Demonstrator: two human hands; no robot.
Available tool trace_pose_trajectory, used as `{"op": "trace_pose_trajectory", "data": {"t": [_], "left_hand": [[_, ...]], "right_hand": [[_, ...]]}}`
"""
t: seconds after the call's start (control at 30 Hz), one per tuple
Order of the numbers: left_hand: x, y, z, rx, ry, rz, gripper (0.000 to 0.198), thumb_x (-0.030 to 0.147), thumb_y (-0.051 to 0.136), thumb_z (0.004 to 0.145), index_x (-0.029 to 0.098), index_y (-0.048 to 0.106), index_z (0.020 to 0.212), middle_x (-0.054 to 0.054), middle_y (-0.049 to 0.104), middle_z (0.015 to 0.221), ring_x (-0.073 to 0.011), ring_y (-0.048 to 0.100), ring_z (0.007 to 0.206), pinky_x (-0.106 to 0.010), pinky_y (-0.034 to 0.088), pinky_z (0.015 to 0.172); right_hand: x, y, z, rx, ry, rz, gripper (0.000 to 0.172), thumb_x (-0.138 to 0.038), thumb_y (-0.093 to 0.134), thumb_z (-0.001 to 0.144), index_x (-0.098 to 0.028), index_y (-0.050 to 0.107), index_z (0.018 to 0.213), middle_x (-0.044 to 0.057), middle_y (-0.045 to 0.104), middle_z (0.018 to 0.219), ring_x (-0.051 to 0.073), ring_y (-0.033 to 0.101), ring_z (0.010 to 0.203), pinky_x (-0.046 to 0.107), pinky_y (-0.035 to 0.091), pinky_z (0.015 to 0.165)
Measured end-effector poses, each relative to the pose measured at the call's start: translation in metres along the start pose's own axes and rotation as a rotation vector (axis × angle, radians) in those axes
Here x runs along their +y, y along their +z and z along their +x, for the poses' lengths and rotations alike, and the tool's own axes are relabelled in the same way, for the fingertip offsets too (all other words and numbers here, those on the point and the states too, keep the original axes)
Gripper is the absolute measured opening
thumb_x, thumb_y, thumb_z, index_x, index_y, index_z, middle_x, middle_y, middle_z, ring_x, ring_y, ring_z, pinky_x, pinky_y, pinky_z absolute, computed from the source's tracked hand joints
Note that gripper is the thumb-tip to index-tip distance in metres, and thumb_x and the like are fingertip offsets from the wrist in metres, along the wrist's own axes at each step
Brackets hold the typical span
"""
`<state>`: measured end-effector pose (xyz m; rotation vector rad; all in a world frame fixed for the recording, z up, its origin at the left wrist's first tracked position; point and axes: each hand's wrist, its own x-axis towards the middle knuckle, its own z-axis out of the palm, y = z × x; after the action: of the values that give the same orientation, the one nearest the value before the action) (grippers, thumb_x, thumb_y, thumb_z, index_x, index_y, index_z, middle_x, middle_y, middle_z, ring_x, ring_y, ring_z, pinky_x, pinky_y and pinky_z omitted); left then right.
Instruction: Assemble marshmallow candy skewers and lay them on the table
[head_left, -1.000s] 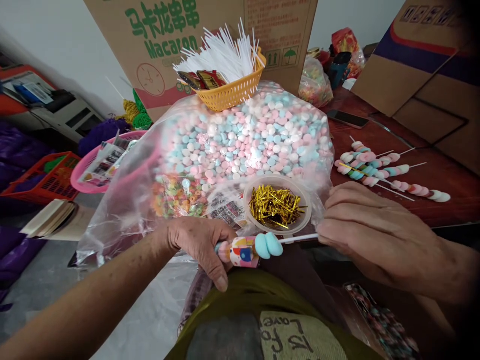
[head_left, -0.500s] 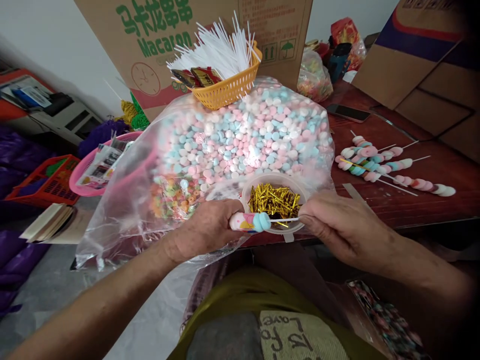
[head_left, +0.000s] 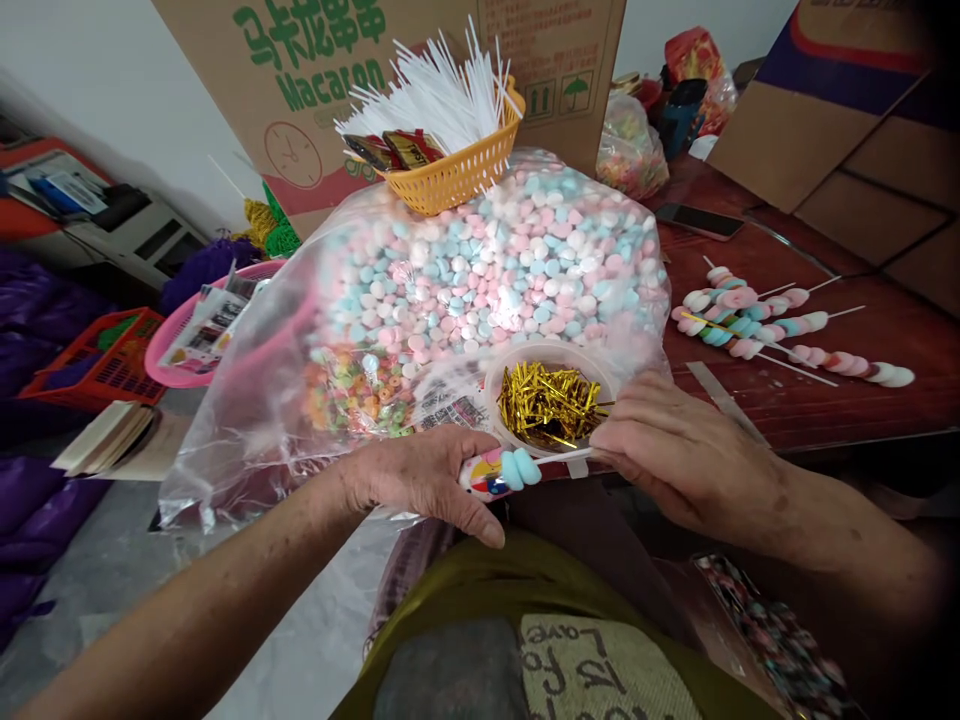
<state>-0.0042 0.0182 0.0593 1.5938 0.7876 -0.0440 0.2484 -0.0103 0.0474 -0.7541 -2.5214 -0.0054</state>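
Observation:
A marshmallow skewer (head_left: 520, 468) spans the space between my two hands, pale blue pieces at its middle and a printed plastic sleeve at its left end. My left hand (head_left: 420, 478) surrounds the sleeved end, the thumb apart from the index finger. The white stick is pinched at its right end by my right hand (head_left: 667, 455); the fingertips partly hide it. Just beyond the skewer stands a clear round tub (head_left: 491, 400) of gold twist ties (head_left: 551, 400).
A large plastic bag of pastel marshmallows (head_left: 480, 270) covers the table, with an orange basket (head_left: 454, 180) of white sticks behind it. Several finished skewers (head_left: 750, 315) lie right, near a phone (head_left: 701, 221). A pink basket (head_left: 172, 370) and cardboard boxes (head_left: 555, 60) stand around.
The skewer has come slightly toward me and tilts, its left end lower. My left thumb has swung away from the sleeve. The right hand keeps its pinch on the stick.

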Motion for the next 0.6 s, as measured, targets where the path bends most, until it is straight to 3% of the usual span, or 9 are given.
{"op": "trace_pose_trajectory", "data": {"t": [0.07, 0.13, 0.27, 0.37, 0.5, 0.6], "left_hand": [[0.0, 0.002, 0.004, -0.05, 0.003, -0.064, 0.023, 0.023, 0.075, 0.066, 0.018, 0.054, 0.073, 0.006, 0.055, 0.064, -0.0104, 0.053, 0.06, -0.021, 0.042, 0.055], [0.0, 0.003, 0.005, 0.018, 0.017, 0.029, 0.02, 0.024, 0.073, 0.069, 0.018, 0.055, 0.075, 0.004, 0.059, 0.066, -0.0121, 0.056, 0.062, -0.022, 0.043, 0.056], [0.001, 0.009, 0.005, 0.346, -0.039, 0.6, 0.03, 0.03, 0.071, 0.073, 0.018, 0.058, 0.098, -0.002, 0.067, 0.083, -0.0196, 0.062, 0.075, -0.028, 0.045, 0.062], [0.0, 0.021, 0.016, 0.353, -0.052, 0.86, 0.026, 0.034, 0.064, 0.079, 0.017, 0.057, 0.099, -0.005, 0.067, 0.083, -0.0224, 0.062, 0.076, -0.03, 0.045, 0.062], [0.0, 0.031, 0.034, 0.349, -0.021, 0.702, 0.017, 0.026, 0.061, 0.078, 0.017, 0.06, 0.092, -0.004, 0.066, 0.078, -0.0206, 0.062, 0.075, -0.03, 0.047, 0.065], [0.005, 0.014, 0.018, 0.36, 0.092, 0.325, 0.056, 0.03, 0.072, 0.07, 0.018, 0.051, 0.121, -0.007, 0.067, 0.097, -0.0209, 0.062, 0.085, -0.029, 0.05, 0.069]], "right_hand": [[-0.002, 0.005, -0.001, -0.038, -0.001, 0.013, 0.025, -0.008, 0.038, 0.086, -0.018, 0.054, 0.069, 0.004, 0.053, 0.066, 0.017, 0.044, 0.068, 0.03, 0.034, 0.067], [-0.002, 0.009, -0.003, -0.084, 0.022, 0.004, 0.025, -0.007, 0.038, 0.084, -0.017, 0.053, 0.067, 0.004, 0.053, 0.066, 0.017, 0.043, 0.066, 0.03, 0.032, 0.066], [0.0, 0.014, -0.006, -0.201, 0.143, 0.008, 0.023, -0.005, 0.041, 0.082, -0.016, 0.052, 0.064, 0.005, 0.054, 0.065, 0.017, 0.044, 0.063, 0.029, 0.029, 0.061], [-0.007, 0.026, 0.0, -0.196, 0.143, 0.051, 0.021, -0.007, 0.043, 0.081, -0.016, 0.053, 0.066, 0.005, 0.055, 0.064, 0.017, 0.045, 0.062, 0.029, 0.027, 0.06], [-0.02, 0.049, 0.013, -0.105, 0.095, 0.103, 0.016, -0.008, 0.045, 0.079, -0.016, 0.056, 0.07, 0.005, 0.059, 0.067, 0.017, 0.047, 0.062, 0.03, 0.028, 0.062], [-0.017, 0.049, 0.015, -0.06, 0.104, 0.109, 0.018, -0.011, 0.043, 0.084, -0.016, 0.055, 0.071, 0.004, 0.059, 0.066, 0.018, 0.048, 0.063, 0.031, 0.029, 0.064]]}}
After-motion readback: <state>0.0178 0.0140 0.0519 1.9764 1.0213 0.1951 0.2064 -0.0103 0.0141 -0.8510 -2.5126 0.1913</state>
